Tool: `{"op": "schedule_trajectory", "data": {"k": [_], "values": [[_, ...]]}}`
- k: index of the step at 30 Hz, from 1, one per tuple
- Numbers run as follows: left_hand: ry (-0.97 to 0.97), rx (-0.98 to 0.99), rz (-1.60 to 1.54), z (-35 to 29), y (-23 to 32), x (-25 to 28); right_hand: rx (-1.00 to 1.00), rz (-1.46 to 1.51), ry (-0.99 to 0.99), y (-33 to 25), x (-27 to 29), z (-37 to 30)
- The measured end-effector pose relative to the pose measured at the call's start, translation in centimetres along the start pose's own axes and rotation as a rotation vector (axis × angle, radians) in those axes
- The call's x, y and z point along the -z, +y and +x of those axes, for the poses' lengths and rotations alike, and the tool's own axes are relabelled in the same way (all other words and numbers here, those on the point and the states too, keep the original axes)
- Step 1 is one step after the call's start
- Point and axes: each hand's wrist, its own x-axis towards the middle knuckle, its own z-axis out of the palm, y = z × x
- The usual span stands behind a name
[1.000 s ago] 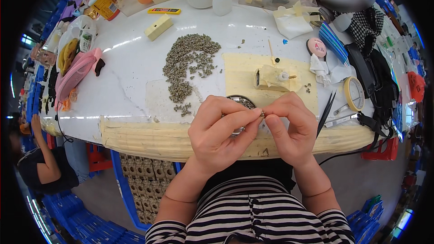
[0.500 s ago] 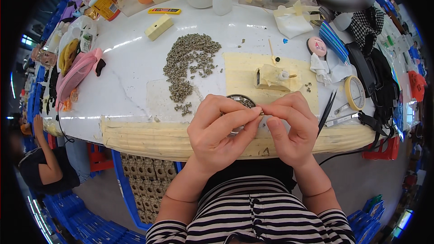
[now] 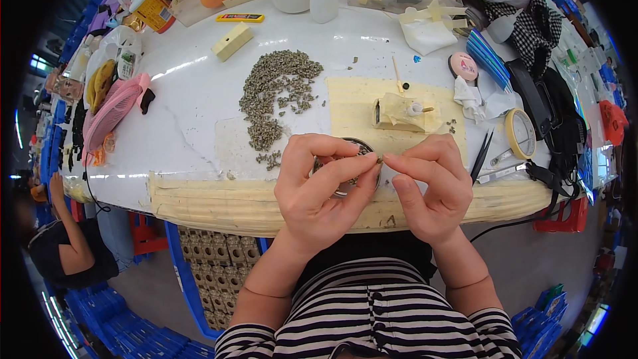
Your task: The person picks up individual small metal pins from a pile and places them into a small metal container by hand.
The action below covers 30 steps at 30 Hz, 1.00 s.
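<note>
Fingertips [image 3: 365, 160] have been parted slightly: the right index, set against the left tips half a second ago, is now held just off them, and more of the round dish [image 3: 364, 143] behind the left hand [image 3: 319, 186] is exposed. Judged from that, handling of the small metal part [image 3: 379, 159] is unfinished. Left thumb and index are nearly closed, the part apparently pinched at their tips, by the dish's right edge; exact contact is too small to tell. On the right hand [image 3: 433, 186], thumb and index are spread, nothing seen held; touch on the part can't be confirmed
</note>
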Motion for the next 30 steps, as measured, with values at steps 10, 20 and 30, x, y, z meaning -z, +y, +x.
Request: {"op": "schedule_trajectory", "data": {"k": [10, 20, 30], "values": [[-0.018, -0.080, 0.014, 0.13, -0.28, 0.23, -0.175, 0.127, -0.065, 0.28, -0.40, -0.17], [-0.011, -0.088, 0.053, 0.31, -0.18, 0.32, -0.137, 0.122, 0.002, 0.17, -0.16, -0.19], [-0.011, -0.077, 0.064, 0.23, -0.31, 0.40, -0.059, 0.031, -0.019, 0.13, -0.04, -0.17]]}}
